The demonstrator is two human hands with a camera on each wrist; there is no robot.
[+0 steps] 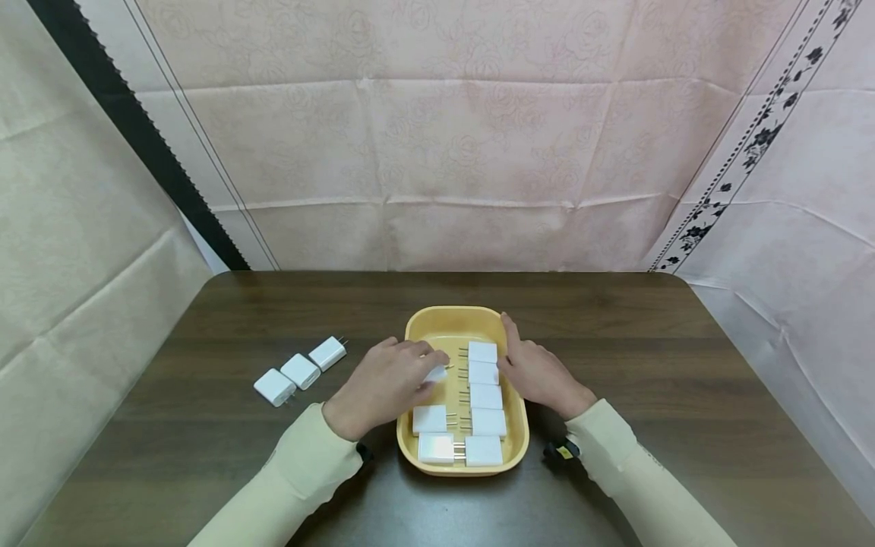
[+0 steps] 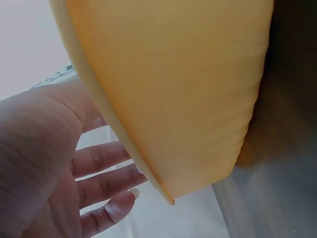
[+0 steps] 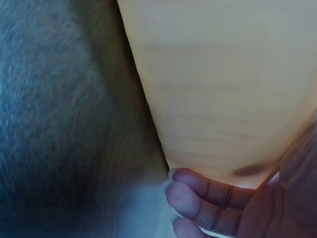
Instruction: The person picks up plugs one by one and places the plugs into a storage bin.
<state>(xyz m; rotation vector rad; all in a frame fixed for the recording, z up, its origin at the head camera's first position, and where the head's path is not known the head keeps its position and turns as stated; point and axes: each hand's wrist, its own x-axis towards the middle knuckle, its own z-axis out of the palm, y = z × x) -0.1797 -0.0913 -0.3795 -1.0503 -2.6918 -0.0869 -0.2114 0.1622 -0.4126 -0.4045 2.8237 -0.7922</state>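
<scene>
A yellow tray (image 1: 461, 470) stands on the table with white charger adapters in two columns. Several adapters (image 1: 485, 396) form the right column, prongs pointing left. Two adapters (image 1: 429, 419) lie at the lower left, prongs pointing right. My left hand (image 1: 390, 384) reaches over the left rim and pinches a white charger adapter (image 1: 436, 374), partly hidden by the fingers, above those two. At the upper right rim my right hand (image 1: 540, 371) grips the tray, thumb on the inside and fingers curled along the outer wall (image 3: 218, 99). The left wrist view mostly shows the tray's outer side (image 2: 178, 89).
Three more white adapters (image 1: 301, 371) lie in a slanting row on the brown wooden table (image 1: 615, 319), left of the tray. Pale patterned cloth (image 1: 478, 152) hangs behind the table and on both sides.
</scene>
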